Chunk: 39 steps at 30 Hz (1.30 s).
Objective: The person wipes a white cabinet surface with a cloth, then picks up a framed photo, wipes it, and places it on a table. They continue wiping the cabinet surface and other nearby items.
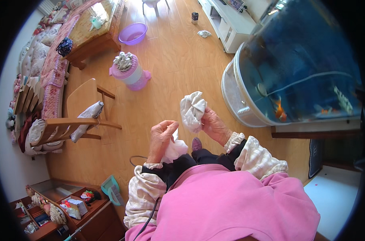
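Crumpled in my right hand (215,126) is a damp-looking white cloth (193,111), held up in front of me over the wood floor. My left hand (162,138), a little lower and to the left, grips a thin white cloth or tissue (175,148) that hangs below the fingers. The two hands are apart. Further ahead, a wrinkled greyish cloth (123,61) lies on the pink lid of a pink and white bin (135,79). Another crumpled white cloth (204,33) is on the floor by the TV cabinet.
To the right stands a large fish tank (303,78) with orange fish. A wooden chair (83,96) with a cloth over it is at left, and a purple basin (133,33) sits beyond the bin. A dustpan with brush (112,189) is near the shelf unit (89,221) at lower left.
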{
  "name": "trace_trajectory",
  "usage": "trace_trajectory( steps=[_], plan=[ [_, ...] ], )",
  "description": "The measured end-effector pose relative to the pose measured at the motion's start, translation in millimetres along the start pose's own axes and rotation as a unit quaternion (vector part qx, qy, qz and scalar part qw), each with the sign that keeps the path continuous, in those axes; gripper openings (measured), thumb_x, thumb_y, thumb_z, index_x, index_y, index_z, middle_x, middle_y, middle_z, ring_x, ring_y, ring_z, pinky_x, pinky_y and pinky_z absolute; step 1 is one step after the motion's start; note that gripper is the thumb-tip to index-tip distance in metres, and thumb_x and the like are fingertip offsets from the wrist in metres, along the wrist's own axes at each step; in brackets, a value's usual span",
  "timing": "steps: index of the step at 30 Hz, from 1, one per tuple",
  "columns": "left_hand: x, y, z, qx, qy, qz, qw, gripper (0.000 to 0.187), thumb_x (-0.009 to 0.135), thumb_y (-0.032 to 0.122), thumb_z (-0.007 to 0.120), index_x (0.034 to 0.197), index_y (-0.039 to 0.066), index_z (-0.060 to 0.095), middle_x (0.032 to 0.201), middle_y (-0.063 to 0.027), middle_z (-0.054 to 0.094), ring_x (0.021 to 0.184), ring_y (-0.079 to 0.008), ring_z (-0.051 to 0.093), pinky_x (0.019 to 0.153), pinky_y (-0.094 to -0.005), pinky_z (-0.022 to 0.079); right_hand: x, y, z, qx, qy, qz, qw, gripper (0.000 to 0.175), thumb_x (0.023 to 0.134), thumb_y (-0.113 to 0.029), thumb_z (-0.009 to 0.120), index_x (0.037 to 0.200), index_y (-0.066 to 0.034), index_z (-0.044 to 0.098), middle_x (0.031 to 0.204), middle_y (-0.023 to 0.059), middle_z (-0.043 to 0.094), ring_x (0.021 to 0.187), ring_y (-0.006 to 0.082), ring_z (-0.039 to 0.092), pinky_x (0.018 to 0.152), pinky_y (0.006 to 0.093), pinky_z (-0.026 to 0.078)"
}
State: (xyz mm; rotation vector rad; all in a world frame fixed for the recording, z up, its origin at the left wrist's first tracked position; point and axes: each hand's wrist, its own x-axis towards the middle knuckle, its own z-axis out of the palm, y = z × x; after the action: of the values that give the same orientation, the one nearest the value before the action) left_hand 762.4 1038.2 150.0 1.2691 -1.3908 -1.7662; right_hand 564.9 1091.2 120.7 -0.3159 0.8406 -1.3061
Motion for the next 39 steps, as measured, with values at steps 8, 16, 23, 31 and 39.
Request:
trace_trajectory(
  steps=[8, 16, 23, 31, 39],
  plan=[
    [172, 36, -1, 0.073, -0.057, -0.047, 0.995, 0.03, 0.082, 0.027, 0.068, 0.08, -0.003, 0.069, 0.056, 0.0, 0.056, 0.048, -0.0073, 0.05, 0.044, -0.0247, 0.038, 144, -56, -16, -0.083, 0.087, 0.023, 0.992, 0.034, 0.089, -0.022, 0.062, 0.119, -0.0101, 0.052, 0.106, 0.0023, 0.06, 0.095, 0.0138, 0.06, 0.079, 0.0316, 0.051],
    [341, 84, -44, -0.052, -0.155, -0.067, 0.984, 0.023, 0.087, 0.02, 0.059, 0.079, 0.001, 0.067, 0.059, 0.0009, 0.057, 0.048, -0.0051, 0.047, 0.047, -0.0204, 0.037, 296, -131, -14, 0.057, 0.095, 0.055, 0.992, 0.032, 0.093, -0.029, 0.053, 0.122, -0.0146, 0.053, 0.114, 0.0019, 0.059, 0.103, 0.0165, 0.058, 0.085, 0.0386, 0.048],
    [456, 123, -75, -0.155, -0.186, -0.131, 0.961, 0.027, 0.091, 0.024, 0.059, 0.073, 0.005, 0.062, 0.054, -0.0011, 0.055, 0.048, -0.0085, 0.05, 0.048, -0.0219, 0.04, 392, -172, -14, 0.235, 0.074, 0.026, 0.969, 0.04, 0.095, -0.034, 0.048, 0.127, -0.0109, 0.049, 0.125, 0.0052, 0.055, 0.113, 0.021, 0.054, 0.094, 0.0447, 0.044],
    [547, 141, -59, -0.171, -0.111, -0.152, 0.967, 0.018, 0.09, 0.019, 0.06, 0.081, 0.004, 0.065, 0.057, 0.0004, 0.056, 0.049, -0.0066, 0.05, 0.047, -0.0218, 0.039, 486, -223, -35, 0.3, 0.028, 0.016, 0.954, 0.044, 0.097, -0.038, 0.043, 0.13, -0.0098, 0.046, 0.13, 0.0062, 0.052, 0.119, 0.0225, 0.05, 0.103, 0.0424, 0.037],
    [646, 195, -56, -0.164, -0.057, -0.116, 0.978, 0.017, 0.089, 0.019, 0.06, 0.086, 0.004, 0.067, 0.055, 0.0008, 0.054, 0.05, -0.0071, 0.049, 0.05, -0.0224, 0.039, 603, -316, -48, 0.274, -0.035, 0.095, 0.956, 0.045, 0.098, -0.042, 0.035, 0.132, -0.0145, 0.044, 0.131, 0.0059, 0.052, 0.119, 0.0235, 0.05, 0.098, 0.046, 0.042]
  ],
)
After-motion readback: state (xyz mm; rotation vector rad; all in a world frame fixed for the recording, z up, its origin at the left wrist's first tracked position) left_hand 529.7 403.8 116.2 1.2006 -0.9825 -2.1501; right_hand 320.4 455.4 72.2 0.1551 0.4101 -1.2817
